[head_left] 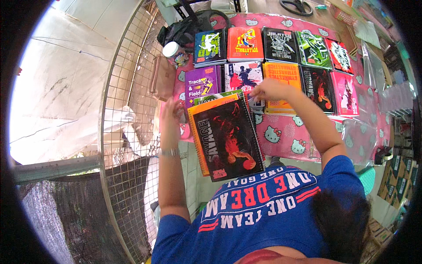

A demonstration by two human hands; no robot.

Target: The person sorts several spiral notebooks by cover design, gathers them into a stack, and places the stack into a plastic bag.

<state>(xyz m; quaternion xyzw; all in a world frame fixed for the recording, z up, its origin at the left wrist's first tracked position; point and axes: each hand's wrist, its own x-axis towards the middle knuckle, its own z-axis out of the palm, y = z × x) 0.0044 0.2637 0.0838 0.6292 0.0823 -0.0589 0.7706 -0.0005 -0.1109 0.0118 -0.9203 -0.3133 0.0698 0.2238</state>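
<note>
A small pile of spiral-bound notebooks lies at the near edge of the table, jutting over it. On top is a black notebook with a red figure and ball, tilted; an orange notebook and a green one show beneath. My left hand is beside the pile's left edge, its fingers blurred and partly hidden. Above the pile's top right corner, my right hand has its fingers pinched together, in front of a white notebook with a dark blue figure. What the pinch holds, if anything, cannot be made out.
Two rows of notebook stacks, including a purple stack and an orange stack, stand on a pink patterned tablecloth. A white-lidded jar and a brown pouch are at the left, next to a wire mesh.
</note>
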